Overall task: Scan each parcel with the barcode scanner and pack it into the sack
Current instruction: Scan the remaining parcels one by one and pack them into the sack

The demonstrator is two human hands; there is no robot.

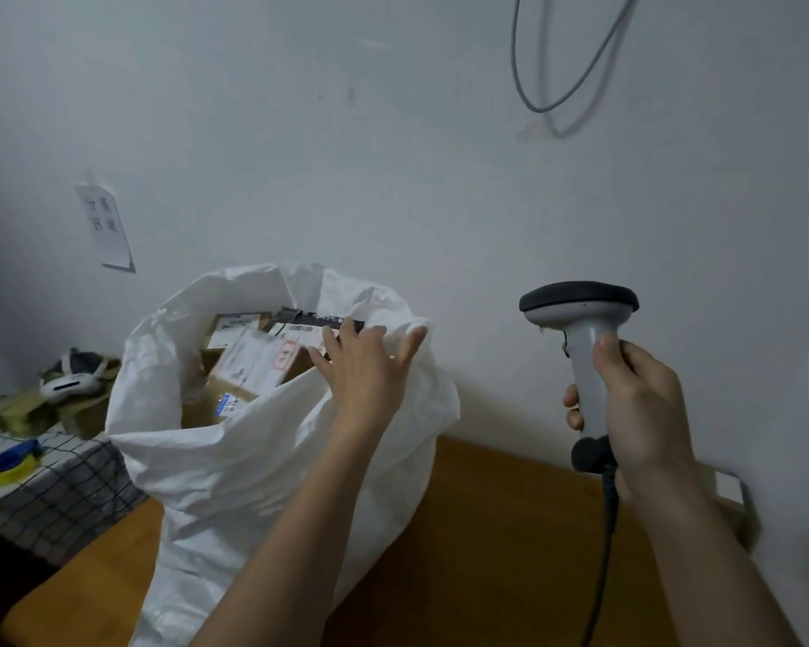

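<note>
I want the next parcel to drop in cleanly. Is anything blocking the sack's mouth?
The sack mouth gapes open, but the left hand lies spread over its near right rim, and parcels are piled almost to the top. The right hand holds the scanner off to the side.

Paper notice point(106, 226) taped to the wall point(393, 156). Grey cable loop point(561, 72) hung at upper right. Checked cloth point(61, 478) at left carried a blue-and-yellow tape dispenser point(10, 462) and a white headset point(73, 373).
</note>
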